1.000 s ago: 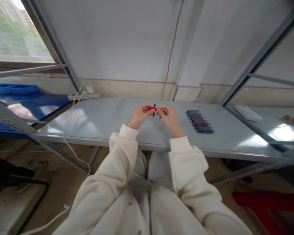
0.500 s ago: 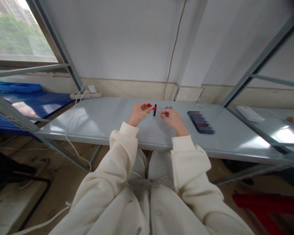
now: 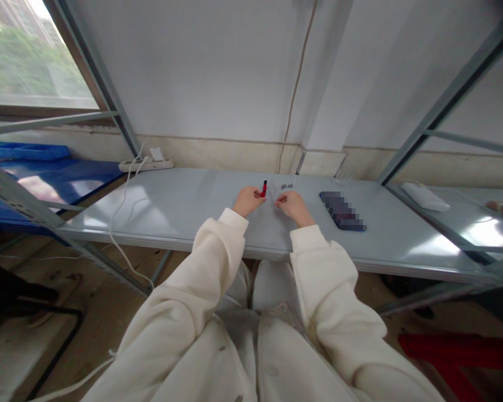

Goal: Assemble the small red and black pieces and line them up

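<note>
Near the middle of the grey table [image 3: 192, 195], my left hand [image 3: 248, 201] is closed on a small red-and-black piece [image 3: 264, 188] whose kind I cannot make out. Its black end points up and away from me, and the fingers hide its lower part. A short distance to the right, my right hand [image 3: 293, 206] has its fingertips pinched together, apart from the red-and-black piece. Whatever lies in that pinch is too small to name. Just beyond the right hand, several small dark metallic bits [image 3: 287, 186] lie on the table.
A phone [image 3: 342, 211] with a blurred screen lies right of my right hand. At the back left sits a white power strip [image 3: 146, 163], its cable [image 3: 119, 209] hanging over the front edge. Metal frame posts [image 3: 104, 72] flank the table; the wall stands behind.
My left hand has moved slightly right and toward me, and the red-and-black piece has turned in its fingers. The right hand has shifted only a little.
</note>
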A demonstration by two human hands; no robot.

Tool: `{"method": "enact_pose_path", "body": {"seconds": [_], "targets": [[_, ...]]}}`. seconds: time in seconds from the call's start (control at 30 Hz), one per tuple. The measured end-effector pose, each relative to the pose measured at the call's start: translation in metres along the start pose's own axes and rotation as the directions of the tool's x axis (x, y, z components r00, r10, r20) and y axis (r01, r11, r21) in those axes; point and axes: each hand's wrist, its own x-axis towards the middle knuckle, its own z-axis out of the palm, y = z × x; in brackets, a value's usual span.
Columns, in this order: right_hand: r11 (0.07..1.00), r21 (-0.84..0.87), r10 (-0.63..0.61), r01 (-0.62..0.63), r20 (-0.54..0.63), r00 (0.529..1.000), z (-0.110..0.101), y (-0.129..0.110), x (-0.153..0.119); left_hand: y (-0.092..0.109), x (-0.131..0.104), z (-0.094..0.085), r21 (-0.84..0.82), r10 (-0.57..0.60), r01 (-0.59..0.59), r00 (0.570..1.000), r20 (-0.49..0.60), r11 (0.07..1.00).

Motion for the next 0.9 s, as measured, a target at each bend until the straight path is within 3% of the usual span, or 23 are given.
{"method": "enact_pose_path", "body": {"seconds": [0.43,0.57,0.77,0.9], "targets": [[0.998,-0.038,-0.051,0.050,-0.023,0.998,0.015,0.008,0.002,-0.010,-0.004,0.016,0.035,-0.042,0.040,0.997,0.069,0.999],[0.998,-0.044,-0.045,0.045,0.006,0.999,0.015,0.009,0.003,-0.009,-0.007,0.015,0.086,-0.037,0.036,0.999,0.012,0.996],[0.997,-0.066,-0.033,0.035,0.025,0.999,0.015,0.009,0.004,-0.005,-0.010,0.009,0.099,0.124,-0.113,0.987,-0.105,0.989],[0.997,-0.076,-0.029,0.031,0.022,0.999,0.016,0.010,0.004,-0.002,-0.012,0.006,0.140,0.230,-0.217,0.970,-0.082,0.966]]}}
